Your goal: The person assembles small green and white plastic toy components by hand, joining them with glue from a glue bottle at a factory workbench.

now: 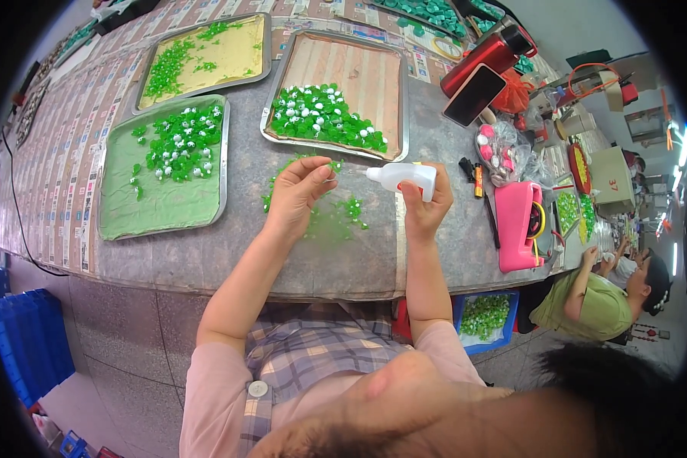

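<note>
My right hand is closed around a white squeeze bottle, tipped on its side. The bottle's thin nozzle points left at my left hand, whose thumb and fingertips pinch a small green piece. Details of that piece are too small to make out. Beneath my hands, loose green pieces lie on the grey table covering. Just beyond, a metal tray holds many green pieces with white beads in its near half.
A green-lined tray and a yellow-lined tray stand left, both bearing green pieces. At right are a red flask, a phone, and a pink tape dispenser. A co-worker sits farther right. A blue crate stands below the table edge.
</note>
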Motion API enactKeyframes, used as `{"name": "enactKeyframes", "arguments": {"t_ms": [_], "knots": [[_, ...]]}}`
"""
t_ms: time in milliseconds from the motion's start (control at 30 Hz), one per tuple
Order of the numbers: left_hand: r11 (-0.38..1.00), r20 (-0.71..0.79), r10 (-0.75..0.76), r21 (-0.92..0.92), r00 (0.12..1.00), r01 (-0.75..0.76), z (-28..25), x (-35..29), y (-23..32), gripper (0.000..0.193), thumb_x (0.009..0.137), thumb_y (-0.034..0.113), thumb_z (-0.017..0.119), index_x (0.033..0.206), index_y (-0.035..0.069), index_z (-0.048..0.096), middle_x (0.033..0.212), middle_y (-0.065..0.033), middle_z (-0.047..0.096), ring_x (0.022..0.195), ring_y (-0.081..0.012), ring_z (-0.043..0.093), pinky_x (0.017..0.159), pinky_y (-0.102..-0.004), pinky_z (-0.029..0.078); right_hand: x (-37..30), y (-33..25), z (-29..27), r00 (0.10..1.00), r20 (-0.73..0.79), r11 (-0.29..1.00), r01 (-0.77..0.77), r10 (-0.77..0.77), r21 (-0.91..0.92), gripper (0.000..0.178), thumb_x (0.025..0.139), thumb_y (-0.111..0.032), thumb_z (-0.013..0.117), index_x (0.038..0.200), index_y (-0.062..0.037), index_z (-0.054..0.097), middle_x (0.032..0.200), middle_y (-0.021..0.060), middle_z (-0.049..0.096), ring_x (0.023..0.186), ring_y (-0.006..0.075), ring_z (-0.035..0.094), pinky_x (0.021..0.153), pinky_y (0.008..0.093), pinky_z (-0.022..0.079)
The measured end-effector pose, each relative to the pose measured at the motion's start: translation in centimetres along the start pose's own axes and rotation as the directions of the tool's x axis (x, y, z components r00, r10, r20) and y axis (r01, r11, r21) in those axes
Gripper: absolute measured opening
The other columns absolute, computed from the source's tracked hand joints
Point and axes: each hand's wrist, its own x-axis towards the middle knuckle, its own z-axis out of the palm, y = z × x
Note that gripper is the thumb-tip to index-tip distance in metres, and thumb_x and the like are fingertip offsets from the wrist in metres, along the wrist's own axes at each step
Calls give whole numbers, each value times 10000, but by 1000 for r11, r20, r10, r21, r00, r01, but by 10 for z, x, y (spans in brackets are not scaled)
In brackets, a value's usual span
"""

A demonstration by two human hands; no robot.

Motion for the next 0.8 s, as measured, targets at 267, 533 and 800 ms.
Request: {"name": "enactKeyframes", "arguments": {"t_ms": [267, 533, 800], "knots": [[1000, 8, 8, -13, 1000, -8, -1, 1, -1, 145, 725, 57, 572, 863, 47, 527, 773, -38, 556, 723, -122, 531, 680, -263, 441, 2, -1, 4, 1000, -11, 1000, -4, 4, 21, 224, 669, -153, 657, 752, -22, 495, 676, -3, 500, 610, 49, 443, 534, 179, 359], [1000, 5, -2, -13, 1000, 2, -1, 1, 1, 140, 729, 67, 573, 863, 56, 532, 762, -27, 558, 715, -116, 531, 682, -264, 439, 10, 5, -7, 990, -94, 968, -84, 109, 236, 264, 711, -123, 611, 894, -16, 455, 748, 38, 522, 652, 78, 510, 568, 191, 421], [999, 19, -20, -35, 1000, 20, -2, 1, 1, 127, 734, 79, 572, 856, 72, 536, 757, -6, 560, 712, -97, 532, 685, -262, 439, 48, 59, -55, 947, -33, 946, -315, 318, 73, 219, 730, -108, 570, 900, 4, 489, 818, 53, 556, 764, 117, 533, 661, 236, 424]]}}
